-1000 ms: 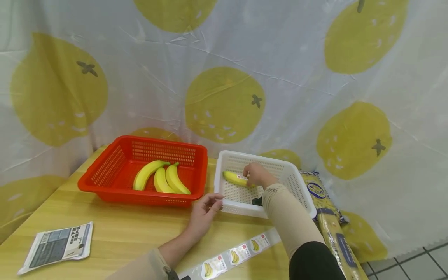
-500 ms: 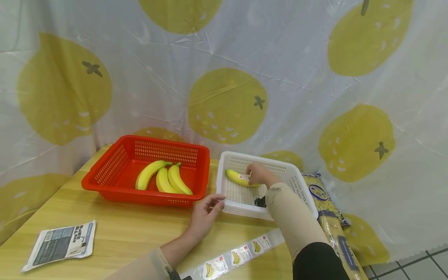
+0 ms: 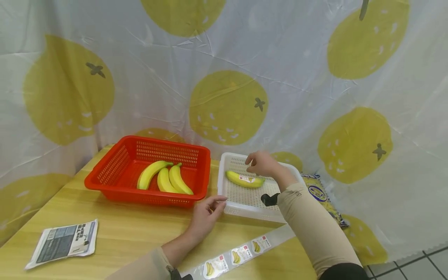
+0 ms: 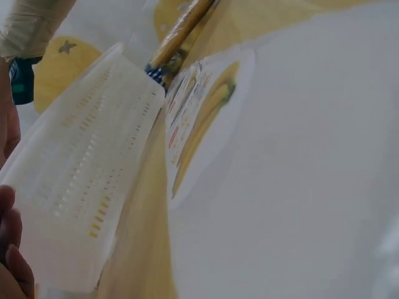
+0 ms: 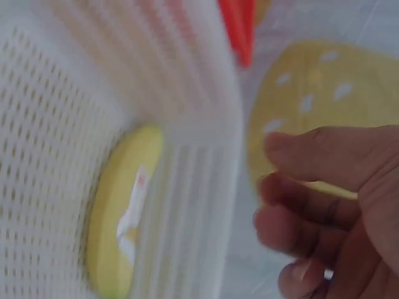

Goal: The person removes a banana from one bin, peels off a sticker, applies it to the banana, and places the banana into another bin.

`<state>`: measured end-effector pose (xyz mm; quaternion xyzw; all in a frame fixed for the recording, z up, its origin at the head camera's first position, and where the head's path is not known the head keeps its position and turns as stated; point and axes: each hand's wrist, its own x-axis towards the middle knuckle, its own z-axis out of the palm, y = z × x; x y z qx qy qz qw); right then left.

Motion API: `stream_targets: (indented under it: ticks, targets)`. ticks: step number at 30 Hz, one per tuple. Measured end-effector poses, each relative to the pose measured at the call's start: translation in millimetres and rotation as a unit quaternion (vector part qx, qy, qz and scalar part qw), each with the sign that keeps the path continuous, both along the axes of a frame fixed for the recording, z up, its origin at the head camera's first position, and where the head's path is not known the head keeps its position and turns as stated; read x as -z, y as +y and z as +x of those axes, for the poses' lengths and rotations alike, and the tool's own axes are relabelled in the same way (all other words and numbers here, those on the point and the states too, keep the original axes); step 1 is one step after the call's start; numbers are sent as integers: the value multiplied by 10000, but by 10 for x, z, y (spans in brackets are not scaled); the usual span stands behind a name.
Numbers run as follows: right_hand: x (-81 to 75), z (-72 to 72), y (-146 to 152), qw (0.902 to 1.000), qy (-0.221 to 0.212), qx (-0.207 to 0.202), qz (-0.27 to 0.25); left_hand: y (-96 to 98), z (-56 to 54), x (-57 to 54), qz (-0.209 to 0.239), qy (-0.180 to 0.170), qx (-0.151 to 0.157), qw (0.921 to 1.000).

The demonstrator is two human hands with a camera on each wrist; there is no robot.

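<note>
A single banana [image 3: 245,180] with a white banana-picture sticker [image 3: 247,179] on its side lies in the white plastic basket [image 3: 241,210]. Above the basket's back part is my right hand [image 3: 262,162], fingers loosely bent and holding nothing; the right wrist view shows thumb and fingertips apart, beyond the rim. My left hand [image 3: 206,214] holds the basket's front left corner between thumb and fingers. On the table in front, a clear strip [image 3: 241,254] carries several banana stickers. The left wrist view shows one sticker [image 4: 202,124] up close, and the basket's side wall [image 4: 100,156].
Left of the white basket stands a red basket [image 3: 140,196] with three bananas [image 3: 164,181]. A flat grey-and-white packet [image 3: 63,243] lies at the table's left. Yellow bags [image 3: 320,192] lie right of the white basket, and a lemon-print curtain [image 3: 157,77] hangs behind.
My right hand has left the sticker on the banana and risen up and back over the basket. The left hand stays at the basket's corner.
</note>
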<state>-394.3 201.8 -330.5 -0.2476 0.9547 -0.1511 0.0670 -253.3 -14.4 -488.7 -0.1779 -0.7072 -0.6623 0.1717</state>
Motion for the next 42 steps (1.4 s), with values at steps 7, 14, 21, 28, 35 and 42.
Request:
stream_targets:
  ticks: [7,14,21,28,35,42]
  targets:
    - [156,714,-412,9933,980,-207,-576,-290,9,-458,-597,2475,206,9668]
    - [624,1162,-920,9514,2760,-367,-1320,-1286,-223,-980,-2191,1221,-1694,9531]
    - [899,1257,-1113,9284,3559,-760,-743,-2082,-383,-854,-3417,-1106,-2488,8995]
    - [1010,1202,-1157,8942,4259,-924,-1025,-2329,-456,-707,-3824,-2190,-2230,8695]
    - [1083,1171,-1239,8806,4525,-769,-1178,-2395,-520,-745,-4483,-2859,-1710,8295]
    - [1123,1154,-1273,8787,4572,-712,-1179,-2434,-617,-839,-5117,-2900,-978,8028]
